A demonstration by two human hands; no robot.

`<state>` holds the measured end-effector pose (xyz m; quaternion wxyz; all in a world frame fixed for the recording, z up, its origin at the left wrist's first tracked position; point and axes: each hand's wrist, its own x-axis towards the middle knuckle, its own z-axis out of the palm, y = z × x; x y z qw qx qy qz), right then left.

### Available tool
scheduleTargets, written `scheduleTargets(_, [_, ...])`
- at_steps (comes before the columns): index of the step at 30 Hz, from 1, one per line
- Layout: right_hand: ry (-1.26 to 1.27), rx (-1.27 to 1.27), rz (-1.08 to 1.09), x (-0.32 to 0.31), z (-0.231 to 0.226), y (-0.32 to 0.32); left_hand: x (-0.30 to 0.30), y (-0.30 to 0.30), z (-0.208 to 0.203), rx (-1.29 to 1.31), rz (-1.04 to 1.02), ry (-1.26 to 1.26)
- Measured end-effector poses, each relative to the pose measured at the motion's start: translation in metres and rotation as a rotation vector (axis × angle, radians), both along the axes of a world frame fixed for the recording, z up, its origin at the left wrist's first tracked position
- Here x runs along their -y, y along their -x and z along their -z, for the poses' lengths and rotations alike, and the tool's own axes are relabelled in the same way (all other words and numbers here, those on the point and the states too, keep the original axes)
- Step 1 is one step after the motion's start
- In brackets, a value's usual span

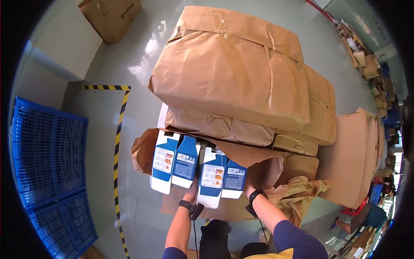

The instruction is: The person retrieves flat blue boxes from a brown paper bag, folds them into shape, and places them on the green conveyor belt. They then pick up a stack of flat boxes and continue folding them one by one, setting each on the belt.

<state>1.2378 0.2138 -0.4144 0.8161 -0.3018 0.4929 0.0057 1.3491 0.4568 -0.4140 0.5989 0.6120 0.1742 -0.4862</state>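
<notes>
Two stacks of flattened blue-and-white cartons lie side by side on an opened brown paper wrapper (274, 168). My left hand (192, 191) reaches into the gap between the left carton stack (185, 160) and the right carton stack (212, 172). Against the outer edge of that right stack is my right hand (249, 189). Between them, both hands grip the right stack from its two sides, with most of the fingers hidden by the cartons. Each wrist wears a black band.
Large paper-wrapped bundles (233, 73) are piled just beyond the cartons. A brown cardboard box (347, 157) stands at the right, near crumpled paper (302, 196). Blue plastic crates (54, 172) are at the left, past black-and-yellow floor tape (116, 168).
</notes>
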Motion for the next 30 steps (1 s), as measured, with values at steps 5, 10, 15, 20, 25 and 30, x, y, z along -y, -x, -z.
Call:
scheduleTargets(5, [-0.170, 0.009, 0.076, -0.010, -0.033, -0.011, 0.010, 0.011, 0.045, -0.058, 0.038, 0.122])
scheduleTargets(10, [-0.102, 0.043, -0.068, -0.004, -0.058, 0.002, 0.029, 0.030, 0.025, 0.047, -0.115, 0.086])
scheduleTargets(15, [-0.034, 0.082, -0.140, -0.026, -0.083, 0.016, 0.019, 0.081, -0.029, -0.435, -0.250, 0.432])
scheduleTargets(20, [0.030, 0.145, -0.162, -0.041, -0.130, 0.042, -0.004, 0.140, -0.099, -0.306, -0.544, 0.411])
scheduleTargets(25, [0.157, 0.217, -0.137, -0.053, -0.212, 0.114, -0.030, 0.177, -0.206, -0.105, -0.462, 0.284])
scheduleTargets(30, [0.354, 0.286, -0.017, -0.037, -0.317, 0.185, 0.016, 0.194, -0.314, 0.010, -0.208, 0.261])
